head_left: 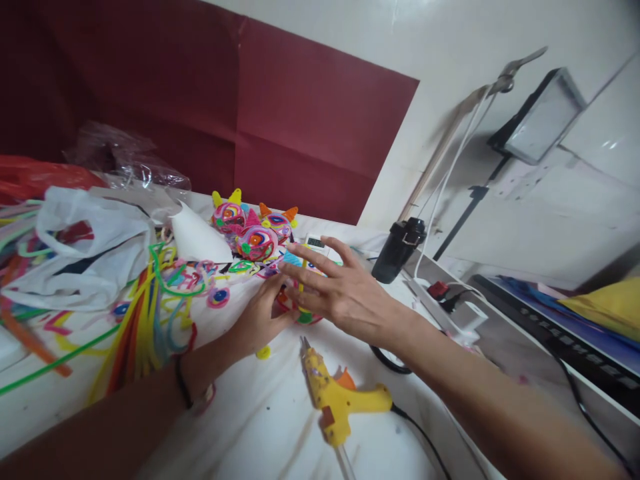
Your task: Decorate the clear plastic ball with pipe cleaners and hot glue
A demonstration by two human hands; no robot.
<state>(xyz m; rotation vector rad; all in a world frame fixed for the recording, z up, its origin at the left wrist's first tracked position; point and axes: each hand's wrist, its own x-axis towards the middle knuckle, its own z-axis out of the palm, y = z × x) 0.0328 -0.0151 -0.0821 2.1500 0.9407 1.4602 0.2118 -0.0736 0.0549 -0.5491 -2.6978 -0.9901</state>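
Note:
A colourful pipe-cleaner ball (pixel 305 317) with yellow, red and green parts sits at the middle of the white-covered table, largely covered by my hands. My left hand (pixel 260 320) is curled around its left side, with thumb and fingers against it. Over its right side reaches my right hand (pixel 345 293), fingers spread apart; whether the fingertips touch the ball is hard to tell. Just in front of both hands lies a yellow hot glue gun (pixel 345 397), a glue stick showing at its rear. A small yellow pipe-cleaner piece (pixel 263 352) rests near my left hand.
Several finished-looking pipe-cleaner heads (pixel 256 243) stand behind my hands. Loose pipe cleaners (pixel 135 327) and a white bag (pixel 100 247) crowd the left. At right are a black bottle (pixel 400 250), a power strip (pixel 445 313) with cables, and a lamp (pixel 543 117).

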